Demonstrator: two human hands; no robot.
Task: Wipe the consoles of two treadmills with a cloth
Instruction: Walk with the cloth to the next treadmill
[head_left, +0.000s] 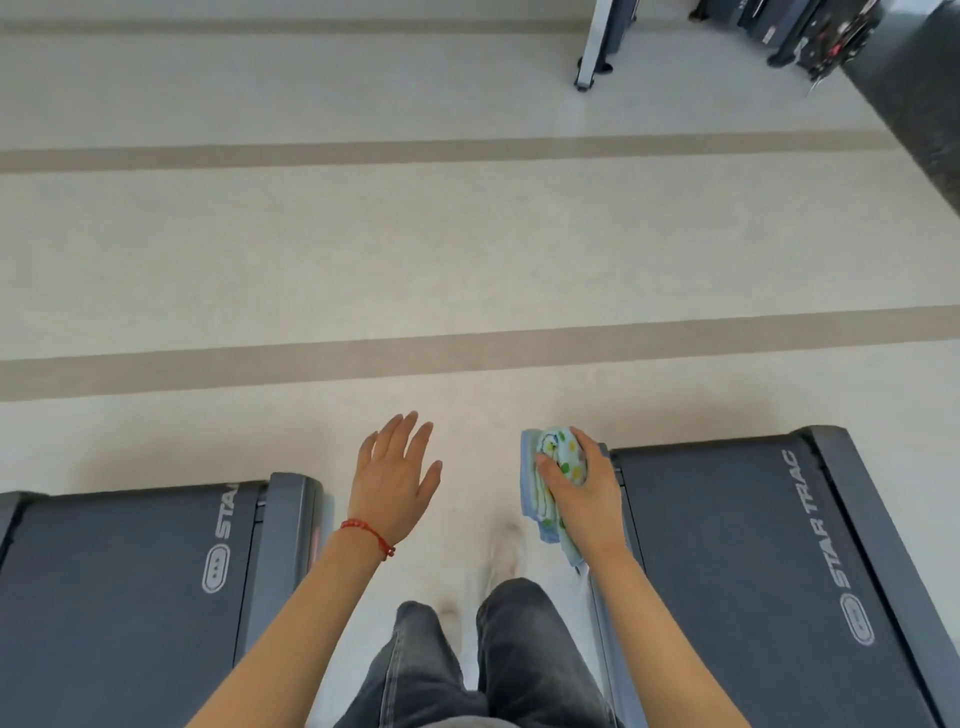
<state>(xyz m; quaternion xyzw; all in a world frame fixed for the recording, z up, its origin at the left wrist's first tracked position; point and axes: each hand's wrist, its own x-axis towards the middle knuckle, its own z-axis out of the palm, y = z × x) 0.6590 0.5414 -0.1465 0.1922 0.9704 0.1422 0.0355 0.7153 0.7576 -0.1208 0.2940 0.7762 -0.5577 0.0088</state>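
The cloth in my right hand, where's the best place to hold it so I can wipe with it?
Keep gripping the bunched upper part of the cloth from above, as the right hand does now, palm over the wad. The folded blue layers hang loose below the hand; gathering that tail into the palm would probably stop it dragging. The left hand is open and free to help.

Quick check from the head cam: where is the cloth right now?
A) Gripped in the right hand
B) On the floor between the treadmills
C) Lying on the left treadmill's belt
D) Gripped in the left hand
A: the right hand is closed around the bunched blue patterned cloth beside the right treadmill, while the left hand is open and empty, fingers spread.
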